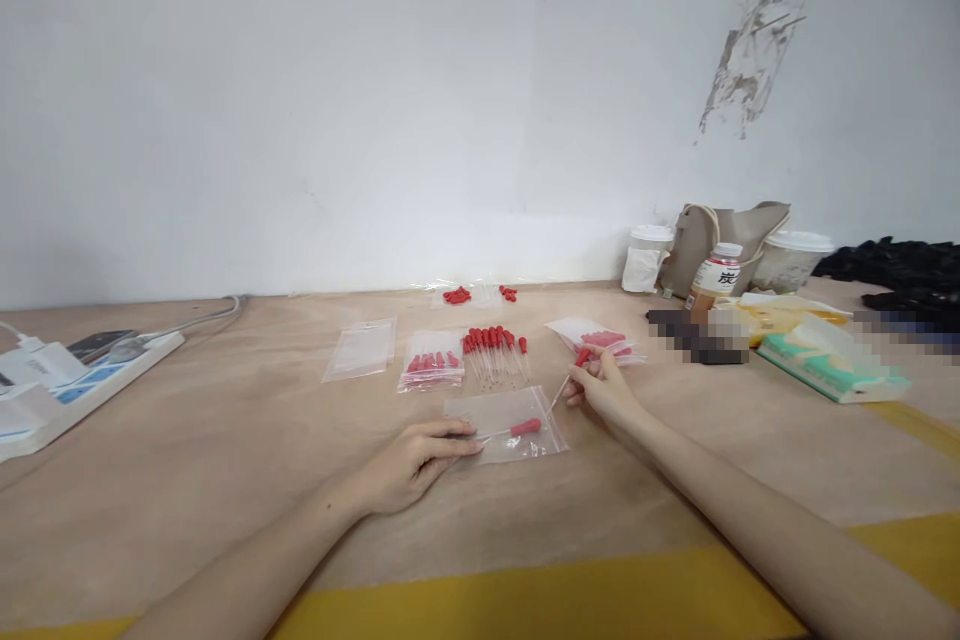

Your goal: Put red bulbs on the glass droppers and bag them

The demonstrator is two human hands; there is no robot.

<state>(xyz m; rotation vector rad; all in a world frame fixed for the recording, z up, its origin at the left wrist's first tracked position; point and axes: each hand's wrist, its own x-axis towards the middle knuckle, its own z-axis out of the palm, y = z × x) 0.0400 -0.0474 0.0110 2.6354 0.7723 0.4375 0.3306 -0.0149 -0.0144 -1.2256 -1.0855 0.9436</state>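
My right hand (600,382) pinches a dropper (560,394) with a red rubber bulb, its thin stem slanting down toward the right end of a clear zip bag (495,410). Inside that bag lies another red-bulbed dropper (525,427). My left hand (416,463) rests at the bag's left end, fingers stretched out over the plastic. Just behind the bag, several loose droppers (491,340) lie side by side, bulbs away from me. To their left is a stack of filled bags (431,362). More bags with red bulbs (607,340) lie beyond my right hand.
Flat zip bags (360,348) lie at the left. Small red bulbs (456,296) are near the wall. A power strip (90,390) stands far left. At right are a bottle (712,282), lidded cups (649,255), a grey bag (686,245) and a tissue pack (832,365).
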